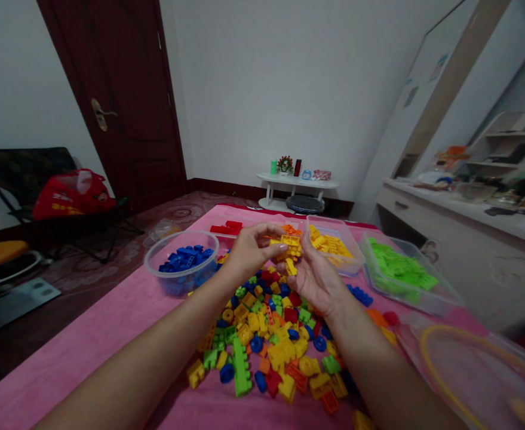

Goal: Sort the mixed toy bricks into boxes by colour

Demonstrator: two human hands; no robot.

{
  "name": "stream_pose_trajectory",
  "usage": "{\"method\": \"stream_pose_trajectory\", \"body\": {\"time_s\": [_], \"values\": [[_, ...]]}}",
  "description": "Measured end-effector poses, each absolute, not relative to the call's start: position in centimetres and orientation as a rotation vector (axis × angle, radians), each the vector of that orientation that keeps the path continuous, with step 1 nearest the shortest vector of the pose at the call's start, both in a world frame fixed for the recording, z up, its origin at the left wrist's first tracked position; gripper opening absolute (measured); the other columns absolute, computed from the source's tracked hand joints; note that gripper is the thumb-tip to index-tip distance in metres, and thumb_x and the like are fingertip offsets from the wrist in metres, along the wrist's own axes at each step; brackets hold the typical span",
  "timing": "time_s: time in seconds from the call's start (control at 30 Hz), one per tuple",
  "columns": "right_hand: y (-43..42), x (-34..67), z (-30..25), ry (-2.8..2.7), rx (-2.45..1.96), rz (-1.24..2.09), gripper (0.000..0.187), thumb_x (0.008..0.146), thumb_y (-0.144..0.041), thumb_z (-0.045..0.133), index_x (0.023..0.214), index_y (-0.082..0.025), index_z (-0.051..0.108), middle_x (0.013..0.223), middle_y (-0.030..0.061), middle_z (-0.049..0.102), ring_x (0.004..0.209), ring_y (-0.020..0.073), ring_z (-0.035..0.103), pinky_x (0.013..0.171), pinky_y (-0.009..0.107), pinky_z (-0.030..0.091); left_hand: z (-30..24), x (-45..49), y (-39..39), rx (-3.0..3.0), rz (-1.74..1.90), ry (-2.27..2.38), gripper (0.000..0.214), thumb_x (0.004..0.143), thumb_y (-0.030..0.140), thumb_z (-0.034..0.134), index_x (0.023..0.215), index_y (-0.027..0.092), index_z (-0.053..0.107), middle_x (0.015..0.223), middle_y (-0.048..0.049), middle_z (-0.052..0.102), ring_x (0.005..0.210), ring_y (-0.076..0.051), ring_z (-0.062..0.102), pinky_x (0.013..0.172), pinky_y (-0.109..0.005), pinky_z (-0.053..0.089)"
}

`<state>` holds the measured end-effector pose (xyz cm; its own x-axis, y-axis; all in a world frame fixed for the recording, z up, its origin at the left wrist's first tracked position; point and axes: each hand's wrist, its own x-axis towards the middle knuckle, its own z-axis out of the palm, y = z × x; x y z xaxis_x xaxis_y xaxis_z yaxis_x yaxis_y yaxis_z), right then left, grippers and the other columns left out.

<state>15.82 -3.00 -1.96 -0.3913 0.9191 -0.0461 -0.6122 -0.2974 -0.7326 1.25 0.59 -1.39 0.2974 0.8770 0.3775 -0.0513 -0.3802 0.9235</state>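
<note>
**brickfan22:** so far left we've got the round bowl [182, 263] of blue bricks on the pink worktop [110, 334], and just right of it our left hand [248, 248], fingertips pinching the clump of yellow bricks [290, 246]?

**sortitout:** yep, we're holding that clump up over the mixed pile [271, 334]. Our right hand [313, 278] curls round its other side, thumb and fingers gripping it too. Further right sit the tub of yellow pieces [334, 246], then the tub of green ones [401, 272].
</note>
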Motion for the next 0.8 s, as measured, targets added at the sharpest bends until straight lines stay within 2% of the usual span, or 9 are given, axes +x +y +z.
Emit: {"method": "stream_pose_trajectory", "body": {"time_s": [0.17, 0.33, 0.47, 0.57, 0.67, 0.73, 0.77, 0.8], "values": [[-3.1, 15.7, -2.1, -0.638, -0.601, 1.858, 0.032, 0.084, -0.046, 0.050, 0.104, -0.021, 0.049, 0.073, 0.0009, 0.062, 0.059, 0.0123, 0.062, 0.039, 0.017, 0.048, -2.2, 1.4, 0.4, 1.974, 1.302, 0.923, 0.025, 0.071, 0.023, 0.064, 0.094, 0.015, 0.065, 0.095, -0.0057, 0.067, 0.088, -0.017, 0.062, 0.083, -0.029, 0.048], [-2.7, 15.5, -2.6, -0.544, -0.581, 1.865, 0.031, 0.087, -0.045, 0.042, 0.094, -0.016, 0.052, 0.067, 0.0015, 0.060, 0.056, 0.0124, 0.059, 0.045, 0.022, 0.050, -1.9, 1.5, -0.3, 2.269, 1.136, 0.984, 0.025, 0.079, 0.023, 0.055, 0.100, 0.018, 0.068, 0.099, -0.0053, 0.069, 0.091, -0.018, 0.062, 0.086, -0.030, 0.047], [-2.7, 15.8, -2.5, -0.394, -0.610, 1.841, 0.024, 0.087, -0.037, 0.039, 0.093, -0.017, 0.051, 0.065, 0.0015, 0.058, 0.054, 0.0111, 0.056, 0.040, 0.017, 0.044, -1.6, 1.6, -0.6, 2.322, 1.154, 0.895, 0.033, 0.081, 0.023, 0.051, 0.112, 0.018, 0.062, 0.118, -0.0061, 0.061, 0.111, -0.019, 0.054, 0.099, -0.033, 0.039], [-2.2, 17.5, -1.9, -0.343, -0.621, 1.764, 0.024, 0.088, -0.032, 0.032, 0.094, -0.017, 0.050, 0.074, 0.0048, 0.058, 0.056, 0.0096, 0.053, 0.037, 0.014, 0.040, -1.7, 1.6, -0.3, 2.228, 1.229, 0.948, 0.039, 0.080, 0.027, 0.055, 0.117, 0.016, 0.059, 0.123, -0.0080, 0.058, 0.114, -0.020, 0.051, 0.101, -0.034, 0.037], [-0.1, 20.8, -0.8, -0.539, -0.772, 1.542, 0.031, 0.089, -0.030, 0.021, 0.090, -0.017, 0.049, 0.079, 0.0067, 0.054, 0.058, 0.0099, 0.052, 0.039, 0.015, 0.042, -2.1, 1.4, 0.6, 2.114, 1.241, 0.945, 0.038, 0.080, 0.027, 0.054, 0.115, 0.016, 0.059, 0.120, -0.0080, 0.059, 0.108, -0.019, 0.056, 0.095, -0.032, 0.043], [2.2, 23.2, 0.1, -0.868, -1.124, 1.185, 0.036, 0.090, -0.030, 0.015, 0.089, -0.019, 0.049, 0.079, 0.0057, 0.053, 0.059, 0.0114, 0.052, 0.044, 0.019, 0.045, -2.4, 1.3, 1.1, 2.036, 1.236, 0.920, 0.037, 0.080, 0.026, 0.054, 0.115, 0.016, 0.059, 0.118, -0.0078, 0.061, 0.102, -0.018, 0.059, 0.089, -0.030, 0.047], [3.5, 24.4, 0.6, -1.057, -1.386, 0.961, 0.043, 0.090, -0.028, 0.007, 0.092, -0.020, 0.049, 0.080, 0.0059, 0.053, 0.061, 0.0122, 0.054, 0.048, 0.021, 0.047, -2.6, 1.3, 1.3, 2.009, 1.236, 0.909, 0.037, 0.079, 0.025, 0.054, 0.115, 0.016, 0.059, 0.117, -0.0079, 0.061, 0.099, -0.017, 0.061, 0.086, -0.029, 0.048], [4.7, 25.4, 1.0, -1.113, -1.476, 0.876, 0.049, 0.090, -0.028, 0.001, 0.097, -0.019, 0.049, 0.082, 0.0071, 0.053, 0.064, 0.0137, 0.055, 0.051, 0.025, 0.048, -2.8, 1.3, 1.5, 1.993, 1.239, 0.903, 0.037, 0.079, 0.025, 0.054, 0.115, 0.016, 0.059, 0.116, -0.0079, 0.062, 0.097, -0.017, 0.061, 0.085, -0.029, 0.049]]}}
